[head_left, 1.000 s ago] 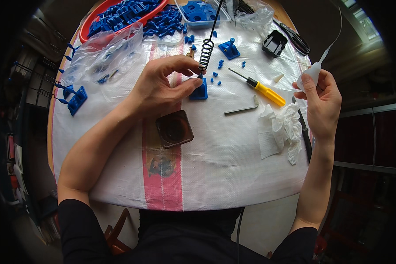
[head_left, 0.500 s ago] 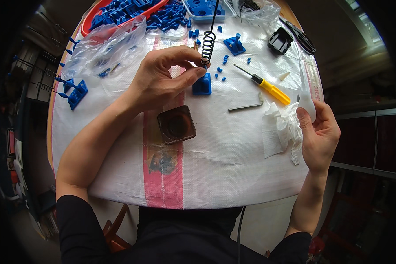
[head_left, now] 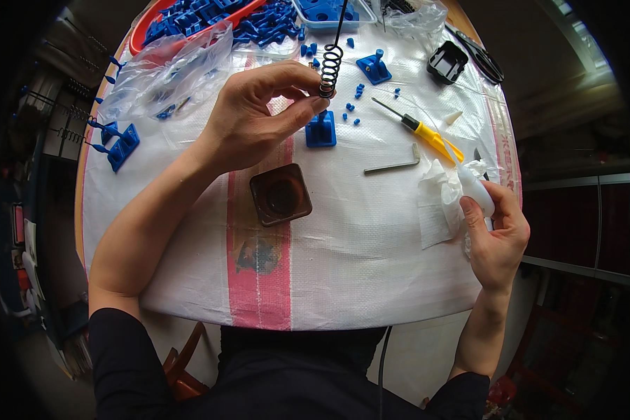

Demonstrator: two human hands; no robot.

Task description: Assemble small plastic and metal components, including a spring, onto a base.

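My left hand (head_left: 255, 115) pinches the lower end of a black coil spring (head_left: 330, 73), from which a straight black rod runs up out of the picture. Just beneath the fingertips stands a blue plastic piece with a square base (head_left: 321, 136); whether it joins the spring is hidden by the fingers. At the right, my right hand (head_left: 498, 234) is closed around a white squeeze bottle (head_left: 475, 190) with a long thin nozzle tilted up and to the left. A crumpled white tissue (head_left: 437, 203) lies beside that hand.
A yellow-handled screwdriver (head_left: 432, 138), a hex key (head_left: 392, 167) and a brown square dish (head_left: 281, 196) lie on the white woven sheet. Farther back are a red basin (head_left: 138, 35) of blue parts, another blue base piece (head_left: 374, 68), a black box (head_left: 447, 63) and scissors (head_left: 484, 64).
My right hand has shifted left and slightly nearer, and the bottle's nozzle now leans left rather than pointing up. My left hand and the spring have barely moved.
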